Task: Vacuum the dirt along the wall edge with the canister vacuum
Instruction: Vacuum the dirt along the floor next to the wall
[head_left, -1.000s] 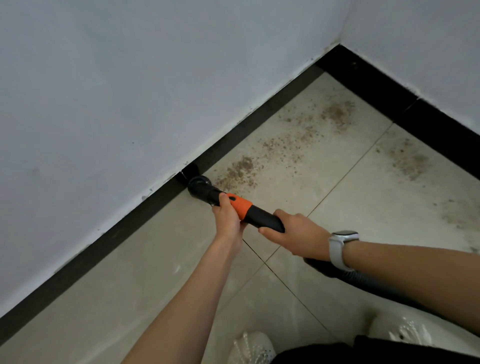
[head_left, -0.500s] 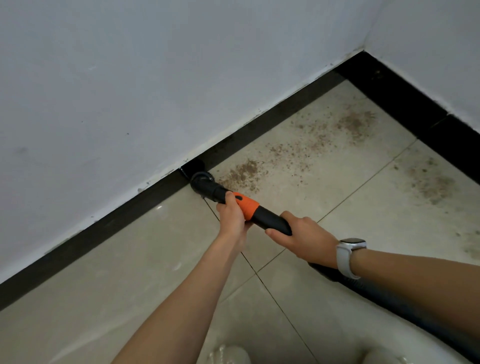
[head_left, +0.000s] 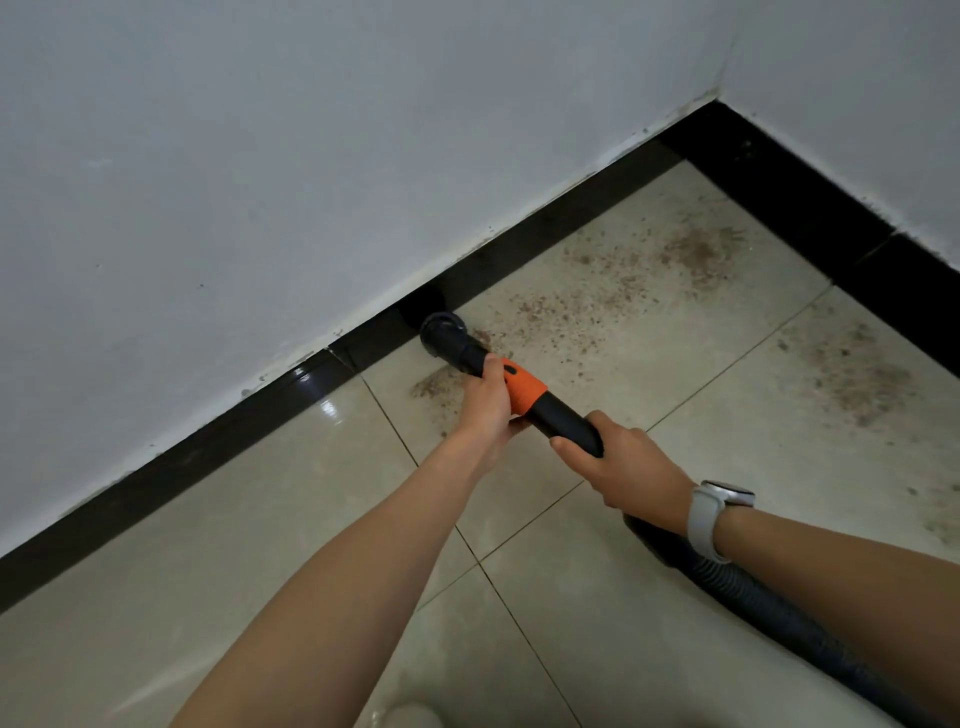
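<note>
Both hands (head_left: 485, 402) (head_left: 631, 470) still grip nozzle (head_left: 449, 340); seemingly shifted right into dirt (head_left: 561, 317).

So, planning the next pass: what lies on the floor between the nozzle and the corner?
Scattered brown dirt on the tiles beside the skirting, from the nozzle toward the corner, in the head view.

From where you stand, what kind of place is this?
Probably an unfurnished indoor room corner: two white walls meet above a black baseboard and a tiled floor strewn with dirt.
</note>
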